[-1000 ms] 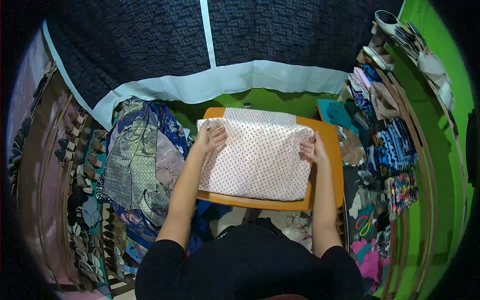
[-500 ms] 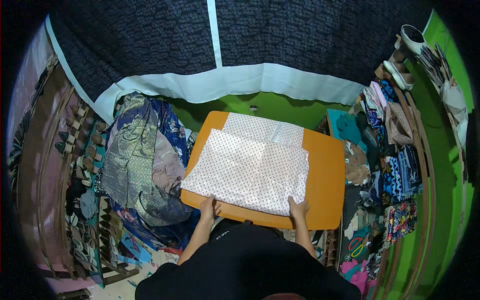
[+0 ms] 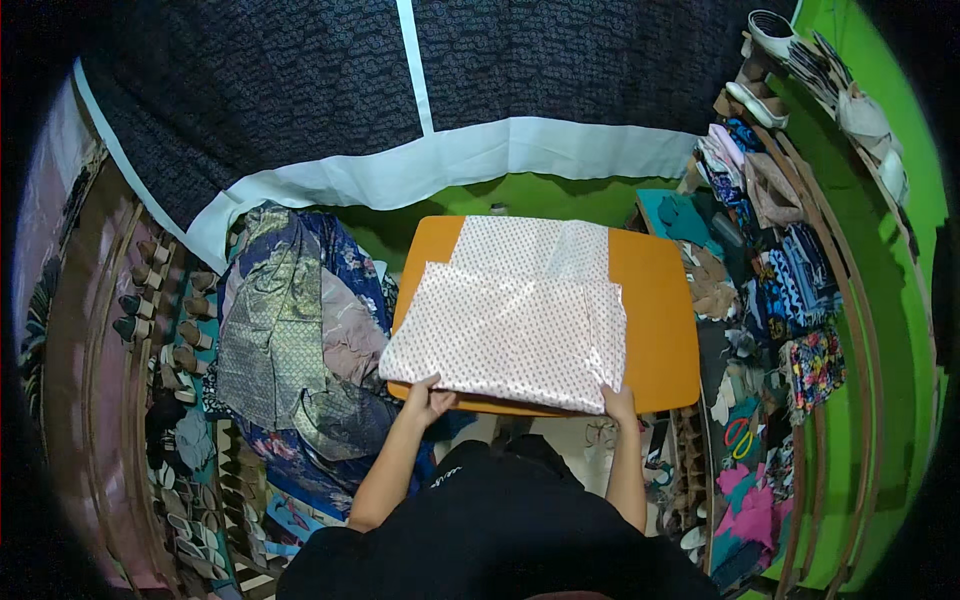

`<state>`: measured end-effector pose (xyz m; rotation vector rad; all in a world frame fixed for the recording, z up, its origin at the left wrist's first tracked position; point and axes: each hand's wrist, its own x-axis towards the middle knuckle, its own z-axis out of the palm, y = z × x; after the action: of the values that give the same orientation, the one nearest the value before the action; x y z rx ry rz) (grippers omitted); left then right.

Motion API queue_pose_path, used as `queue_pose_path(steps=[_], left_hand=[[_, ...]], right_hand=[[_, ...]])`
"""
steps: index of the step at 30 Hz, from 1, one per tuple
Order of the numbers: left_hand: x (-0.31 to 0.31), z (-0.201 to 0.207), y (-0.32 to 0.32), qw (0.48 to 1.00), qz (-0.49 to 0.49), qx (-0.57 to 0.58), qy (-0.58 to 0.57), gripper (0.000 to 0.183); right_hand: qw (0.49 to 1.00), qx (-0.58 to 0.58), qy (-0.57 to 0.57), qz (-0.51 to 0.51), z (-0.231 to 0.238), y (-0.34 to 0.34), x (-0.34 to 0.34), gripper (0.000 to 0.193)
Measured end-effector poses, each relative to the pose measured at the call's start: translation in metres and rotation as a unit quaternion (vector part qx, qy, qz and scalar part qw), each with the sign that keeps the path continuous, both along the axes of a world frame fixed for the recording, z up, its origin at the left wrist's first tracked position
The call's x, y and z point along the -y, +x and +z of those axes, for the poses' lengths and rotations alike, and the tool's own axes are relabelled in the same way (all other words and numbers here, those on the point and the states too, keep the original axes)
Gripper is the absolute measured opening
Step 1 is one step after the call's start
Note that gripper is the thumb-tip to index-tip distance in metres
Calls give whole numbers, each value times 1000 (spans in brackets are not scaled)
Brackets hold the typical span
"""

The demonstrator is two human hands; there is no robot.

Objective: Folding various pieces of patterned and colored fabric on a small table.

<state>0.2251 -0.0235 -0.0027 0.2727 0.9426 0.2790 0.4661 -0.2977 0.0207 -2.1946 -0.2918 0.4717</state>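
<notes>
A white sheet with small dark dots (image 3: 510, 330), glossy and folded in part, lies over the orange tabletop (image 3: 655, 330). Whether it is cloth or plastic I cannot tell. Its far part is a single narrower layer, and the near part is a wider fold on top. My left hand (image 3: 428, 402) pinches the near edge toward its left end, thumb on top. At the near right corner my right hand (image 3: 618, 402) grips the same edge, thumb above and fingers underneath. The near edge hangs slightly past the table's front.
Left of the table is a heap of patterned fabrics (image 3: 275, 340). Shelves on the left carry several shoes (image 3: 195, 335). To the right are folded clothes (image 3: 800, 270), scissors with red and yellow handles (image 3: 738, 440) and pink scraps (image 3: 750, 505). A dark curtain (image 3: 560, 70) hangs behind.
The near edge of the sheet has come closer to the table's front edge, both hands still holding it. My view has shifted, and more floor shows between table and body.
</notes>
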Motion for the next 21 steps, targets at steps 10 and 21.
queue_pose_path(steps=[10,21], left_hand=[[48,86,-90,988,-19,118,-95,26],[-6,163,-3,977,-36,196,75,26]], right_hand=[[993,97,32,-54,94,-93,56,54],[985,-15,167,31,156,-5,48,15]])
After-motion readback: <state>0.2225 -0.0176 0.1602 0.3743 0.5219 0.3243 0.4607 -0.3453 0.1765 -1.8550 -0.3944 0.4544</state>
